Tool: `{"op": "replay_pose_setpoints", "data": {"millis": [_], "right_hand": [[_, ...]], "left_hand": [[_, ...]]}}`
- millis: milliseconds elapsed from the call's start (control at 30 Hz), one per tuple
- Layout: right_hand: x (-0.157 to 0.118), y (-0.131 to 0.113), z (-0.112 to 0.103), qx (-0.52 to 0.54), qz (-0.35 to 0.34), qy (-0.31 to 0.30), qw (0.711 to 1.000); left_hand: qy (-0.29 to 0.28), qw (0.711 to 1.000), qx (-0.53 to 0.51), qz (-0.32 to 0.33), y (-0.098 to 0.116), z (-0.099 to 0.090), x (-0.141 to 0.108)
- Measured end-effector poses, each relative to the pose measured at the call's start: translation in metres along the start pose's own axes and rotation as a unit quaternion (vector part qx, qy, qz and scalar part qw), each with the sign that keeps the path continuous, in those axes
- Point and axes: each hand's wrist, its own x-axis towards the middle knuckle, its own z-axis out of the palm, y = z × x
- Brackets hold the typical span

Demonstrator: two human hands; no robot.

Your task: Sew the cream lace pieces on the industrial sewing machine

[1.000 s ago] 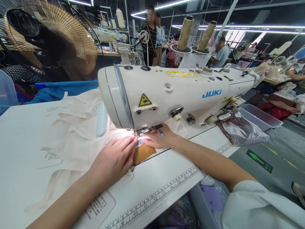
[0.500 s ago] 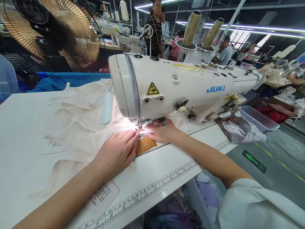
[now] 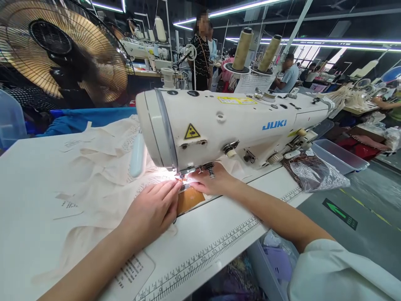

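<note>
A white JUKI sewing machine [image 3: 200,119] stands over cream lace-trimmed fabric [image 3: 100,163] that lies in loose folds on its table. At the lit needle, my left hand [image 3: 152,207] has its fingers close together on the fabric's edge. From the other side, my right hand [image 3: 211,180] reaches under the machine arm, thumb and fingers on the cloth by the presser foot. Its far fingertips are partly hidden. Between the hands shows a small orange-red strip [image 3: 181,179], blurred by glare. An orange-brown plate [image 3: 190,200] lies just in front of the needle.
A printed ruler [image 3: 200,263] runs along the table's front edge. Thread cones [image 3: 242,50] stand behind the machine; a large fan [image 3: 62,54] is at the left. To the right are a plastic bag of brown material [image 3: 313,169] and a clear bin [image 3: 341,156]. People are in the background.
My view has tilted up, so the machine and table sit lower and slightly left. Both hands stay at the needle with the fabric, with little visible shift.
</note>
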Motion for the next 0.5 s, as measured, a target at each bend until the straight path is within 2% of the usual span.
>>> {"op": "replay_pose_setpoints", "data": {"millis": [300,500], "right_hand": [[0.0000,0.0026,-0.0006,-0.012,-0.022,0.014,1.000],[-0.0037,-0.0007,-0.0029,-0.038,-0.060,0.071,0.995]], "left_hand": [[0.010,1.000,0.003,0.015,-0.0012,-0.0009,0.0025],[0.009,0.999,0.026,0.029,-0.0017,-0.0006,0.0020]]}}
